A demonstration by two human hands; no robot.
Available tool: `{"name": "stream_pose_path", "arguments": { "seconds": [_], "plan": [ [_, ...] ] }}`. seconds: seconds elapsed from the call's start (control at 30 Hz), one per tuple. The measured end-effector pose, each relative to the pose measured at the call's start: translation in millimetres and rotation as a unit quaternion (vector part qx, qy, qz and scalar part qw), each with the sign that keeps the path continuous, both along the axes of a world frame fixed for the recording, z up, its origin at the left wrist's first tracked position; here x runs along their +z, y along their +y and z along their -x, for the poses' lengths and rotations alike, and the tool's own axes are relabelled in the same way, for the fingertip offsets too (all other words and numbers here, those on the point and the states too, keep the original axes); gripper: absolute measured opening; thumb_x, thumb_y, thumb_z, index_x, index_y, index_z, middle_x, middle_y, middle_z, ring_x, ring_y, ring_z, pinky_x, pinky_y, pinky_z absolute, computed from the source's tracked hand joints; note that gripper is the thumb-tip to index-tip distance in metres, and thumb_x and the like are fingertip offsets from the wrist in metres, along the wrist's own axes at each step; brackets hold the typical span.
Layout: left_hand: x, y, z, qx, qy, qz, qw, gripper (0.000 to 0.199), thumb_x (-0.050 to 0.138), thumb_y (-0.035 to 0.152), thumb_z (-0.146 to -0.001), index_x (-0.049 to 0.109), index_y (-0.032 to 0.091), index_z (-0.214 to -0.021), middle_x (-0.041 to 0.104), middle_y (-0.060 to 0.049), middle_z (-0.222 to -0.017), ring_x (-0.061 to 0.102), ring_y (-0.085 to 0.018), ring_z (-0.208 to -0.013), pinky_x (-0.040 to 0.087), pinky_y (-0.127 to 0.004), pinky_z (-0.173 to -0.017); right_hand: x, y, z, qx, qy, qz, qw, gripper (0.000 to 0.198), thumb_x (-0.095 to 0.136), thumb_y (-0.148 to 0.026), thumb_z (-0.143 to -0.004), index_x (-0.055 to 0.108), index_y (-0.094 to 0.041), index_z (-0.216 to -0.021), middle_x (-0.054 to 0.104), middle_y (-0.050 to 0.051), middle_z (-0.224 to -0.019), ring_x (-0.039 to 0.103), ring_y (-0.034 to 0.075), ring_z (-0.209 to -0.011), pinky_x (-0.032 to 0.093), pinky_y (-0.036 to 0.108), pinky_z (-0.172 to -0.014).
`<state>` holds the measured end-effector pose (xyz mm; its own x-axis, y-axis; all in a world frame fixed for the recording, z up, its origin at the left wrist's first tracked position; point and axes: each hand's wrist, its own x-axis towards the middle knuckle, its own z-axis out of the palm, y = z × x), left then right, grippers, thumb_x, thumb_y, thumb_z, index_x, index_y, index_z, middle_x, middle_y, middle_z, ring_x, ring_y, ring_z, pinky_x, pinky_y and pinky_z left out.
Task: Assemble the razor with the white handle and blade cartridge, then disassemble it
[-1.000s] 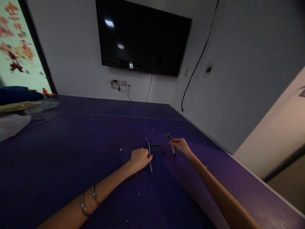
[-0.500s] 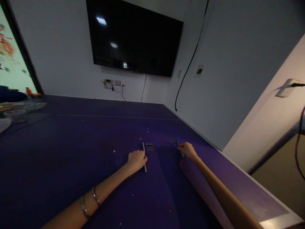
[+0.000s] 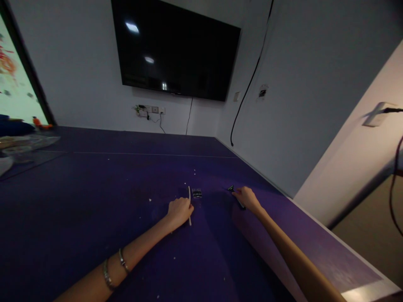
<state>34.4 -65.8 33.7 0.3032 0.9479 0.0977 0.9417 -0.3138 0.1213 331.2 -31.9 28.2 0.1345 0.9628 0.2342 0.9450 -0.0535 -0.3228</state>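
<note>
My left hand [image 3: 179, 211] is closed around a slim pale stick [image 3: 189, 192], which sticks out above and below the fingers. Its exact kind is too small to tell. Just right of its upper end, a small dark rectangular pack [image 3: 197, 193] with pale markings lies on the purple surface [image 3: 132, 235]. Farther right, my right hand [image 3: 248, 198] pinches a dark razor [image 3: 231, 188] by its handle. The razor's T-shaped head points up and left, and the handle's lower end shows below the fingers. Two metal bracelets circle my left wrist.
Small white scraps [image 3: 150, 200] are scattered over the surface. At the far left lie clear plastic bags [image 3: 40, 141] and an orange object [image 3: 40, 123]. A wall-mounted television [image 3: 179, 50] hangs beyond, and a black cable [image 3: 248, 90] dangles at the right wall.
The razor in my right hand has turned a little, its head tilting differently. The stick in my left hand has shifted slightly upright. Both hands keep their hold.
</note>
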Motion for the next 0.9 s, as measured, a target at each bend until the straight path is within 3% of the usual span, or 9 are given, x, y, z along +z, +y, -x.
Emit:
{"name": "stream_pose_path", "arguments": {
  "seconds": [0.07,0.13,0.23,0.33,0.4,0.47,0.73,0.8,0.9],
  "plan": [
    [4.6,-3,-2,-0.006,-0.004,-0.012,1.000,0.034,0.036,0.029,-0.084,0.067,0.014,-0.082,0.068,-0.012,-0.085,0.065,-0.025,-0.080,0.048,-0.036,-0.068,7,-3,17,0.039,0.077,-0.037,0.996,0.025,0.057,-0.035,-0.074,0.069,-0.016,-0.083,0.067,0.008,-0.078,0.062,0.019,-0.074,0.043,0.024,-0.062],
    [10.2,-8,-7,-0.015,-0.007,-0.025,1.000,0.034,0.036,0.030,-0.085,0.067,0.015,-0.083,0.068,-0.012,-0.084,0.065,-0.025,-0.079,0.049,-0.036,-0.068,14,-7,41,0.081,0.242,-0.043,0.966,0.030,0.061,-0.036,-0.071,0.067,-0.015,-0.091,0.066,0.006,-0.077,0.060,0.017,-0.068,0.045,0.025,-0.059],
    [18.0,-18,-20,-0.033,-0.010,-0.042,0.999,0.033,0.036,0.030,-0.085,0.066,0.015,-0.085,0.068,-0.011,-0.082,0.065,-0.025,-0.078,0.049,-0.036,-0.067,18,-16,79,0.110,0.484,0.019,0.868,0.034,0.066,-0.033,-0.067,0.064,-0.015,-0.095,0.063,0.004,-0.075,0.059,0.014,-0.063,0.049,0.026,-0.056],
    [22.6,-28,-31,-0.045,-0.014,-0.061,0.997,0.031,0.037,0.030,-0.086,0.064,0.015,-0.088,0.068,-0.012,-0.079,0.066,-0.026,-0.077,0.049,-0.037,-0.067,18,-26,107,0.115,0.615,0.078,0.776,0.030,0.070,-0.031,-0.065,0.063,-0.016,-0.090,0.063,0.003,-0.075,0.060,0.013,-0.064,0.051,0.026,-0.060],
    [23.6,-31,-35,-0.050,-0.015,-0.069,0.996,0.030,0.038,0.030,-0.086,0.063,0.015,-0.088,0.068,-0.012,-0.079,0.066,-0.027,-0.077,0.049,-0.037,-0.066,16,-30,117,0.120,0.660,0.107,0.734,0.028,0.071,-0.030,-0.065,0.062,-0.016,-0.087,0.064,0.003,-0.075,0.061,0.012,-0.063,0.051,0.025,-0.060],
    [23.6,-32,-37,-0.055,-0.013,-0.074,0.996,0.028,0.039,0.029,-0.085,0.063,0.015,-0.089,0.068,-0.013,-0.079,0.066,-0.028,-0.077,0.049,-0.038,-0.065,15,-33,122,0.121,0.677,0.111,0.717,0.028,0.073,-0.027,-0.062,0.061,-0.015,-0.085,0.064,0.003,-0.072,0.061,0.012,-0.060,0.050,0.024,-0.057],
    [26.6,-33,-46,-0.076,-0.030,-0.075,0.994,0.035,0.030,0.038,-0.089,0.057,0.016,-0.097,0.067,-0.011,-0.082,0.065,-0.028,-0.078,0.047,-0.040,-0.067,16,-29,105,0.115,0.640,0.081,0.755,0.022,0.069,-0.026,-0.062,0.065,-0.014,-0.079,0.063,0.002,-0.067,0.059,0.011,-0.057,0.048,0.021,-0.052],
    [27.1,-28,-45,-0.077,-0.042,-0.067,0.994,0.036,0.029,0.040,-0.090,0.055,0.016,-0.098,0.066,-0.011,-0.084,0.064,-0.026,-0.081,0.046,-0.039,-0.070,17,-24,87,0.114,0.592,0.070,0.795,0.020,0.066,-0.030,-0.065,0.066,-0.013,-0.077,0.064,0.004,-0.068,0.059,0.011,-0.058,0.048,0.022,-0.054],
    [23.2,-12,-35,-0.067,-0.055,-0.058,0.995,0.032,0.031,0.038,-0.089,0.053,0.017,-0.097,0.065,-0.009,-0.089,0.062,-0.023,-0.085,0.045,-0.035,-0.073,19,-15,46,0.079,0.404,0.045,0.910,0.026,0.053,-0.033,-0.073,0.068,-0.013,-0.079,0.065,0.005,-0.068,0.059,0.013,-0.059,0.047,0.021,-0.053]
  ]
}}
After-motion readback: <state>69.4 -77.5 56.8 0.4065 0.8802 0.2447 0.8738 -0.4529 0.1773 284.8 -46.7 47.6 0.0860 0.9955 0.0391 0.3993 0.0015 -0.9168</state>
